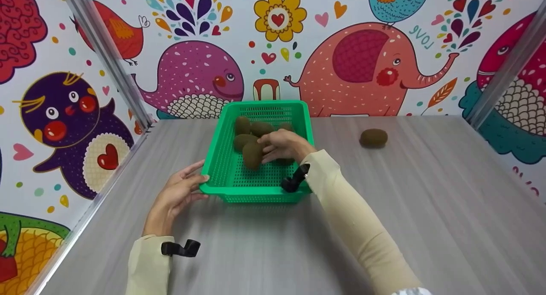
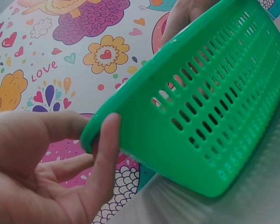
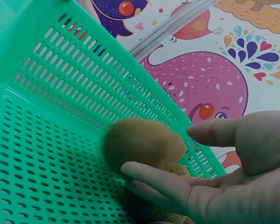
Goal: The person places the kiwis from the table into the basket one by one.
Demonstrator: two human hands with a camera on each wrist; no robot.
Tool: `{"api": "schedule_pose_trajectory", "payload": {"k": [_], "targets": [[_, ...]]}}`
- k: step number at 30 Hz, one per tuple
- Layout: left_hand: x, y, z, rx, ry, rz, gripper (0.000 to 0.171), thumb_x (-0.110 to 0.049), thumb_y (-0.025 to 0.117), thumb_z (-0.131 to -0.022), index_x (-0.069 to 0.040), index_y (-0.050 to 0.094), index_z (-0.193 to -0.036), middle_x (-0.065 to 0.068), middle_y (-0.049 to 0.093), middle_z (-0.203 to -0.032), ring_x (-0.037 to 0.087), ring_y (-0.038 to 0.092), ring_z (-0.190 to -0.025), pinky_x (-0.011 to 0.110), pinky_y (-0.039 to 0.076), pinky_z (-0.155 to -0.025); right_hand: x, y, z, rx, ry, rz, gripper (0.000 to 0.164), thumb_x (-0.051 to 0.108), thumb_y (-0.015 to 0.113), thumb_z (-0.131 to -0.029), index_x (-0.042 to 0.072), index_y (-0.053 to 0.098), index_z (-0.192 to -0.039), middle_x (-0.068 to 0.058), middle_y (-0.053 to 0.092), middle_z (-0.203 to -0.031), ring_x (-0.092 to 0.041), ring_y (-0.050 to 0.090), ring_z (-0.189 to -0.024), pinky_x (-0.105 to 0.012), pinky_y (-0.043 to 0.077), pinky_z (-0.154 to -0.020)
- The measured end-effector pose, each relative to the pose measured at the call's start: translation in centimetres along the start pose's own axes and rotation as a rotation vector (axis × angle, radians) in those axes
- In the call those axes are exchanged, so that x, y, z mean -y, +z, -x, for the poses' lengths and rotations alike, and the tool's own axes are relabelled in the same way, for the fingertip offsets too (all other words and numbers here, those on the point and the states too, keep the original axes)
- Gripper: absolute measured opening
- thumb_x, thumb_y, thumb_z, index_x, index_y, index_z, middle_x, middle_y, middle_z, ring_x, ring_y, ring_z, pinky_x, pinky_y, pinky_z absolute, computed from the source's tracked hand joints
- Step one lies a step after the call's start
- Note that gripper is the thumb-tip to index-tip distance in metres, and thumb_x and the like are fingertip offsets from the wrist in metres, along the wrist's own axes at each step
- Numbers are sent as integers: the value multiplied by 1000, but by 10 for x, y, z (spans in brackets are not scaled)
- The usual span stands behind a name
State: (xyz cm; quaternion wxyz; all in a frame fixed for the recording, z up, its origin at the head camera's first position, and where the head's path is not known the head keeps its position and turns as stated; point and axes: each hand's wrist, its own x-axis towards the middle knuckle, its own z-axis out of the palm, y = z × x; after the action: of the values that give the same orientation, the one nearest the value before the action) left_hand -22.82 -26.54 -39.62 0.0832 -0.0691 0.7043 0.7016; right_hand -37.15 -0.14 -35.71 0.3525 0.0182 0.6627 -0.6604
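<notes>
A green perforated plastic basket (image 1: 251, 191) stands on the table with several brown kiwis (image 1: 262, 129) inside. At its near left corner, my left hand (image 1: 179, 190) pinches the rim (image 2: 100, 116) between thumb and fingers. My right hand (image 1: 283, 144) is inside the basket, thumb and fingers spread around one kiwi (image 1: 253, 155). In the right wrist view this kiwi (image 3: 135, 142) looks blurred, with the thumb tip apart from it and the straight fingers (image 3: 149, 176) along its lower side. Other kiwis lie partly hidden behind the fingers.
One more kiwi (image 1: 373, 138) lies on the grey wood-grain table (image 1: 426, 192), right of the basket. Walls with cartoon animals (image 1: 358, 73) close off the back and sides. Metal posts (image 1: 106, 51) stand at the back corners.
</notes>
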Motion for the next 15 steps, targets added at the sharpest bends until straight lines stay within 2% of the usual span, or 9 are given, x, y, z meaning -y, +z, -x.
{"api": "schedule_pose_trajectory", "payload": {"k": [2, 8, 15], "targets": [[1, 0, -1, -5, -4, -2, 66, -12, 62, -99, -11, 32, -157, 6, 64, -119, 9, 70, -86, 26, 60, -68, 0, 0, 2, 23, 2, -22, 73, 12, 56, -102, 3, 11, -159, -28, 34, -156, -47, 38, -144, -54, 44, -112], [1, 0, -1, -10, -1, -2, 67, -12, 62, -99, -10, 31, -158, 6, 65, -119, 10, 70, -88, 27, 60, -68, 1, -3, 10, 94, -39, -5, 65, 17, 54, -103, 2, 21, -157, -26, 35, -158, -44, 39, -145, -53, 45, -111], [0, 0, -1, -4, 5, -1, 67, -12, 62, -99, -9, 31, -158, 4, 67, -113, 10, 70, -87, 27, 60, -68, 1, -11, 23, 120, -86, 21, 61, 18, 55, -103, 2, 26, -155, -25, 38, -155, -43, 40, -144, -55, 44, -111]]}}
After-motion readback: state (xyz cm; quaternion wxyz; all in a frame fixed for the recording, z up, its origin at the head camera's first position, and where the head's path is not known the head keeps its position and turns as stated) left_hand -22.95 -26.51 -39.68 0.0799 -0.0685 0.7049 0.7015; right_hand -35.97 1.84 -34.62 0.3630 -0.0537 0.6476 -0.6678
